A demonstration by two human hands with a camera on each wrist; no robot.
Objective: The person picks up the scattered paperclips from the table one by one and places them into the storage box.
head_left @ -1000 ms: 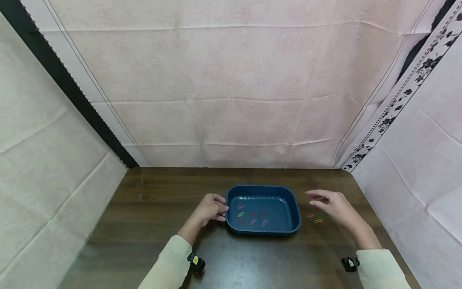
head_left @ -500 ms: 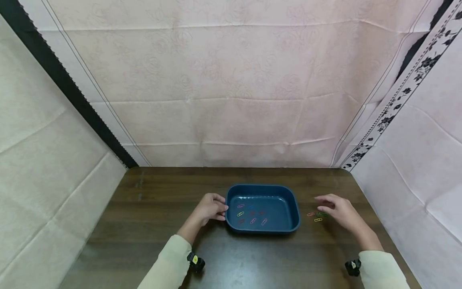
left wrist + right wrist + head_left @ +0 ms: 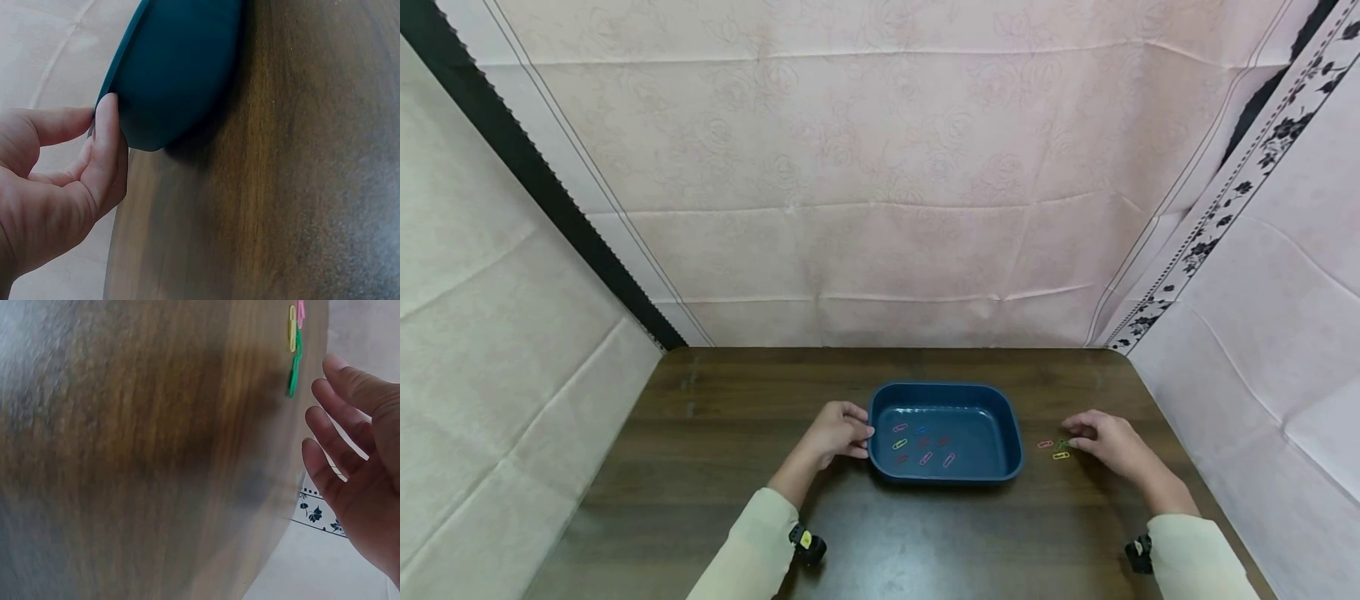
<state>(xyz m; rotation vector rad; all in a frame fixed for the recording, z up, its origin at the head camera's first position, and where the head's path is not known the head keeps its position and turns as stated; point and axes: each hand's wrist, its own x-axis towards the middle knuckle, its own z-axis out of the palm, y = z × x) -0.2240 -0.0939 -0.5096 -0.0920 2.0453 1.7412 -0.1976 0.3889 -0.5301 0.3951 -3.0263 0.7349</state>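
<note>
A blue tray (image 3: 985,482) on the table holds several paper clips, pink, red, blue and one yellow (image 3: 900,445). My left hand (image 3: 837,433) pinches the tray's left rim between thumb and fingers; in the left wrist view the hand (image 3: 69,169) grips the edge of the blue tray (image 3: 175,69). My right hand (image 3: 1108,446) is over the table right of the tray, its fingertips beside green clips (image 3: 1062,445). A pink clip (image 3: 1045,444) and a yellow clip (image 3: 1061,456) lie there too. In the right wrist view the right hand (image 3: 362,444) has bent, spread fingers holding nothing, near a green clip (image 3: 293,376).
The brown wooden table (image 3: 737,467) has its far edge against a pale patterned cloth (image 3: 880,167). More cloth hangs at the left and right sides. Each wrist carries a small black camera, the left one (image 3: 808,546) above the table.
My right hand has moved to the right and lower toward the green clips, its thumb and fingers drawing closer together. The left hand and the tray have hardly moved.
</note>
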